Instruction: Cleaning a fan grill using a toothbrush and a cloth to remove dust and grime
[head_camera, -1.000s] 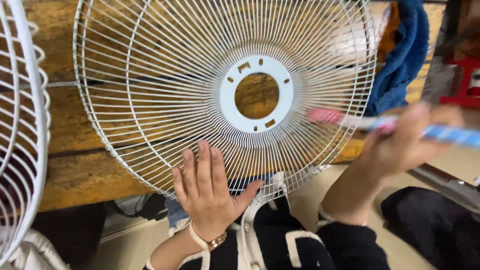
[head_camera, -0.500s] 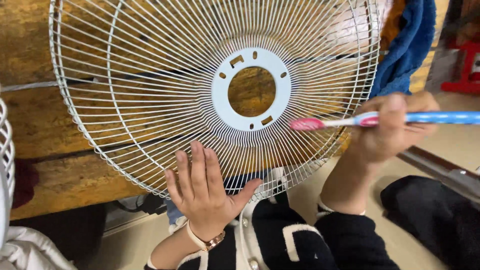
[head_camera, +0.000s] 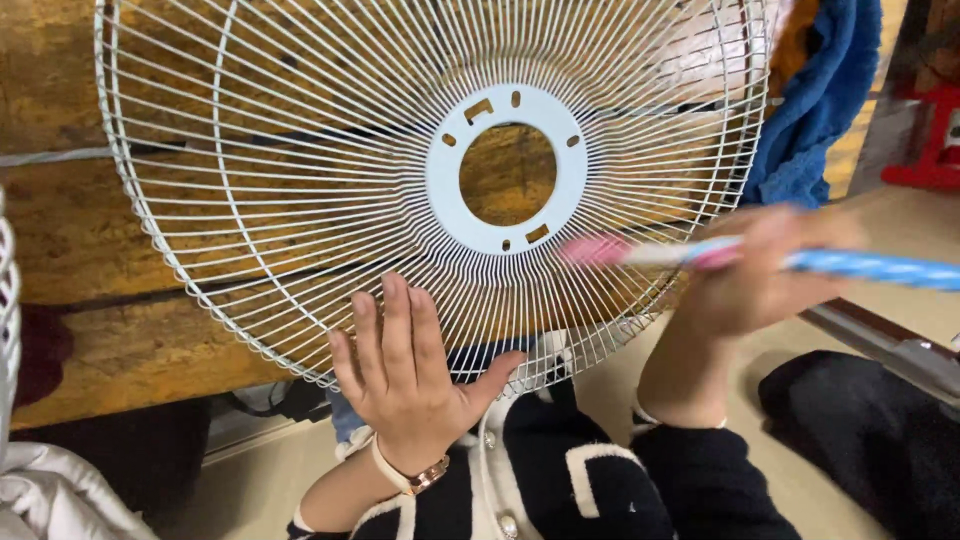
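Observation:
A round white wire fan guard (head_camera: 300, 180) with a pale ring at its centre leans against a worn wooden bench (head_camera: 110, 340). My left hand (head_camera: 405, 375) lies flat, fingers spread, on the guard's lower wires, thumb hooked at the rim. A watch sits on that wrist. My right hand (head_camera: 760, 275), blurred by motion, grips a toothbrush (head_camera: 700, 252) with a blue-and-white handle. Its pink head (head_camera: 595, 250) rests on the wires just right of and below the centre ring.
A blue cloth (head_camera: 815, 110) hangs at the upper right behind the guard. Part of another white guard (head_camera: 8, 300) shows at the left edge, white cloth below it. A red object (head_camera: 935, 140) stands far right; a metal bar (head_camera: 880, 345) runs along the floor.
The toothbrush head has slid slightly left along the wires and the right hand is blurred with motion. The view shifted, so the second guard at left shows less. The left hand stays put.

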